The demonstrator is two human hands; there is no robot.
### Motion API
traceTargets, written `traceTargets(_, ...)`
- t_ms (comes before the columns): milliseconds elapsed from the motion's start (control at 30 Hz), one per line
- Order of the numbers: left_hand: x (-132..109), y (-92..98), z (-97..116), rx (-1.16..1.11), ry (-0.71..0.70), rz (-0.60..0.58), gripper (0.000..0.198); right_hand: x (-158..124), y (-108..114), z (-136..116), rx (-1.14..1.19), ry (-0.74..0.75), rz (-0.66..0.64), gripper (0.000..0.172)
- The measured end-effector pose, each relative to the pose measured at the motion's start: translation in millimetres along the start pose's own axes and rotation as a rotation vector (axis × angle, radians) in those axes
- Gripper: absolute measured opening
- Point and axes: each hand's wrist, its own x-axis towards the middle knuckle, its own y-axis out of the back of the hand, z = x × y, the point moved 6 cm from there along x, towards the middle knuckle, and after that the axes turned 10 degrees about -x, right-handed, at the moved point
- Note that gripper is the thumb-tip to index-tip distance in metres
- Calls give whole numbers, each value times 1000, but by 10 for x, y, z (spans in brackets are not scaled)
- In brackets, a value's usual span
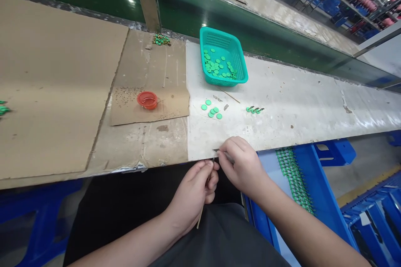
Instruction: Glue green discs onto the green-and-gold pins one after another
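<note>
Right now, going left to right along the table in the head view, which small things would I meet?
Green pieces at the left edge, red dish, loose green discs, row of small green parts. The teal basket overlaps the discs, so I leave it out.

Bright, even overhead light; glare spots on the green floor [188,8]; wide-angle bending at edges
</note>
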Motion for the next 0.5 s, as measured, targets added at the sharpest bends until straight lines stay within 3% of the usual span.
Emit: traceTargets(500,24,13,6,5,8,-28,69,-1,7,-1,21,1,-14,24)
